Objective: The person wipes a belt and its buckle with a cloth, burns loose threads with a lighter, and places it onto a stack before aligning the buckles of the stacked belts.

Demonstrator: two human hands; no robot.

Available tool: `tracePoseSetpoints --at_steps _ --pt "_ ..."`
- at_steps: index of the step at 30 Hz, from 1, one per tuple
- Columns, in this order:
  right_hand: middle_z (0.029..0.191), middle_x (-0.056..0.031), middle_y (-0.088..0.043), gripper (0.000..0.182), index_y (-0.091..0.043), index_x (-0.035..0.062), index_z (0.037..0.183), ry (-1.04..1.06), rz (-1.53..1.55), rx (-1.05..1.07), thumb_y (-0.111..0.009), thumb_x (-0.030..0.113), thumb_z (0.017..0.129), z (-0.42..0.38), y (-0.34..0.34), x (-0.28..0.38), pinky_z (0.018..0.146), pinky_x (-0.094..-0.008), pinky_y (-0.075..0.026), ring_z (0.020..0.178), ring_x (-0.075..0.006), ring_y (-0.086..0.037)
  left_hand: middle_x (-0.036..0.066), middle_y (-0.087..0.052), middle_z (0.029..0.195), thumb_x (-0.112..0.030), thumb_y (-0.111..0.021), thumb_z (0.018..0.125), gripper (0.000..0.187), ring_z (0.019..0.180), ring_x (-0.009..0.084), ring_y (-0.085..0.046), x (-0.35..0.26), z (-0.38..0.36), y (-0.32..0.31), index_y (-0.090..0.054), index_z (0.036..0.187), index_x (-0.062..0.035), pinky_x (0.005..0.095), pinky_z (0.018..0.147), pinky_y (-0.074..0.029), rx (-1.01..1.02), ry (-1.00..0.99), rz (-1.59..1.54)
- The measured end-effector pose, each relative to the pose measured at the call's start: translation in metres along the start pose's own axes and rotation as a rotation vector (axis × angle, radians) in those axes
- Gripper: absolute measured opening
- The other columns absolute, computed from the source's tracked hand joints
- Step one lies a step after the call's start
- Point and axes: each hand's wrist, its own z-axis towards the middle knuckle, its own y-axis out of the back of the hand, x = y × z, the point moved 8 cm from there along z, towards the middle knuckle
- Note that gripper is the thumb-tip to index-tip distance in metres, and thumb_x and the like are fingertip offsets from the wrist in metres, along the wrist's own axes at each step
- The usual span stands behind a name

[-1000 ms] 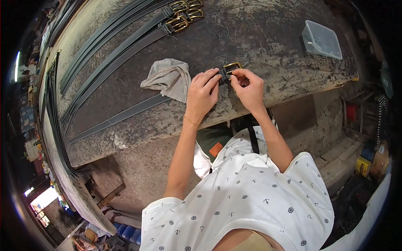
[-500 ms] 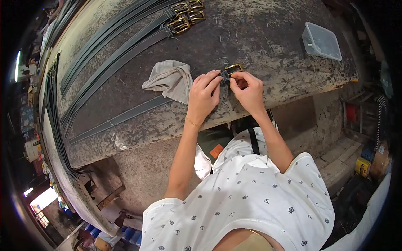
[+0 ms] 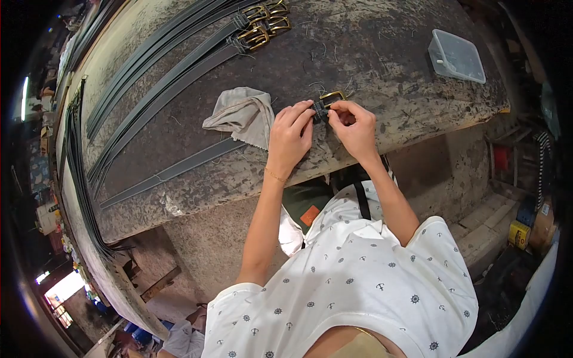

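A dark grey belt (image 3: 173,170) lies along the front of the worn table, its buckle end between my hands. My left hand (image 3: 290,132) has its fingers closed on the belt just left of the brass buckle (image 3: 334,96). On the right side of the buckle end, my right hand (image 3: 356,130) pinches at the dark strap near the loop; what is between its fingertips is too small to make out. A crumpled beige cloth (image 3: 242,114) lies against my left hand and covers part of the belt.
Several belts (image 3: 161,71) with brass buckles (image 3: 262,27) lie at the table's back left. A clear plastic box (image 3: 458,56) stands at the back right. Dark straps (image 3: 77,161) hang over the left edge. Another person's clothing (image 3: 184,341) shows at the lower left.
Both hands stay at the buckle end, with only slight finger movement on the right. Light clothing of another person has come into view at the lower left.
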Motion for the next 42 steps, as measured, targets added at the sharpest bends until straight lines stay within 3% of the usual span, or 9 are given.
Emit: tracePoseSetpoints --at_steps 4,6,16,19,21,24,32,37,42 --pt "0.077 -0.0027 -0.068 0.012 -0.07 -0.0032 0.094 -0.081 0.123 -0.063 -0.072 0.003 0.084 0.0 0.004 -0.015 0.058 -0.0217 -0.047 0.066 -0.0045 -0.058 0.011 -0.068 0.112 0.001 -0.068 0.08 0.018 0.099 0.0305 -0.065 0.006 -0.003 -0.001 -0.065 0.098 0.0006 0.0406 0.092 -0.05 0.006 0.045 -0.027" --pt "0.078 -0.002 -0.068 0.012 -0.07 -0.0035 0.095 -0.095 0.178 -0.076 -0.071 0.002 0.085 -0.001 0.004 -0.022 0.058 -0.021 -0.047 0.067 -0.0041 -0.058 0.013 -0.067 0.114 0.001 -0.068 0.08 0.023 0.101 0.0319 -0.064 0.017 -0.007 0.0 -0.064 0.103 0.0005 0.0404 0.093 -0.049 -0.031 0.201 -0.083" --pt "0.086 -0.0022 -0.068 0.011 -0.069 -0.0045 0.099 -0.151 0.326 -0.085 -0.068 0.0 0.088 0.0 0.006 -0.023 0.065 -0.0203 -0.051 0.073 -0.0044 -0.059 0.012 -0.064 0.114 -0.006 -0.075 0.074 0.036 0.11 0.0322 -0.058 0.006 0.002 0.009 -0.065 0.108 -0.0009 0.0429 0.097 -0.046 -0.065 0.148 -0.008" --pt "0.09 -0.0036 -0.069 0.014 -0.07 -0.0049 0.102 -0.138 0.288 -0.063 -0.069 0.0 0.089 0.0 0.006 -0.025 0.067 -0.0204 -0.052 0.076 -0.0057 -0.061 0.01 -0.067 0.109 -0.004 -0.076 0.075 0.029 0.106 0.03 -0.061 0.012 -0.001 0.004 -0.069 0.104 -0.0022 0.039 0.092 -0.048 -0.055 0.143 0.014" --pt "0.091 -0.0041 -0.069 0.016 -0.07 -0.0049 0.104 -0.149 0.287 -0.038 -0.069 0.0 0.089 0.0 0.006 -0.022 0.068 -0.0204 -0.052 0.078 -0.0061 -0.062 0.007 -0.069 0.101 -0.003 -0.075 0.077 0.023 0.1 0.0277 -0.063 0.008 -0.001 0.002 -0.07 0.1 -0.0034 0.0383 0.088 -0.048 -0.037 0.01 0.035" --pt "0.093 -0.005 -0.07 0.019 -0.071 -0.0051 0.107 -0.135 0.307 -0.02 -0.07 0.001 0.089 -0.001 0.003 -0.025 0.07 -0.0205 -0.052 0.08 -0.0069 -0.063 0.007 -0.07 0.095 -0.001 -0.072 0.079 0.016 0.095 0.0267 -0.064 0.013 -0.002 0.002 -0.07 0.095 -0.003 0.0378 0.086 -0.048 -0.066 0.033 0.025" --pt "0.095 -0.0052 -0.07 0.021 -0.07 -0.0046 0.109 -0.189 0.317 -0.035 -0.071 0.002 0.089 -0.001 0.005 -0.028 0.069 -0.0192 -0.049 0.079 -0.0059 -0.062 0.008 -0.068 0.103 -0.002 -0.071 0.078 0.018 0.098 0.0274 -0.063 0.018 0.002 0.006 -0.068 0.096 -0.0027 0.0389 0.089 -0.046 -0.084 0.192 -0.004" --pt "0.092 -0.0042 -0.07 0.02 -0.07 -0.0044 0.11 -0.181 0.311 -0.086 -0.07 0.003 0.091 -0.001 0.007 -0.026 0.067 -0.0196 -0.049 0.077 -0.005 -0.06 0.006 -0.069 0.105 -0.001 -0.073 0.077 0.022 0.097 0.0248 -0.062 0.016 0.002 0.0 -0.072 0.099 -0.0059 0.0389 0.088 -0.045 -0.002 0.086 0.037" --pt "0.091 -0.002 -0.069 0.019 -0.07 -0.0043 0.108 -0.17 0.37 -0.136 -0.069 0.006 0.092 -0.002 0.007 -0.024 0.067 -0.0193 -0.047 0.077 -0.0038 -0.058 0.006 -0.069 0.099 0.002 -0.072 0.076 0.018 0.092 0.0248 -0.063 0.023 -0.003 0.003 -0.072 0.093 -0.0045 0.0367 0.084 -0.047 -0.074 0.097 -0.013"
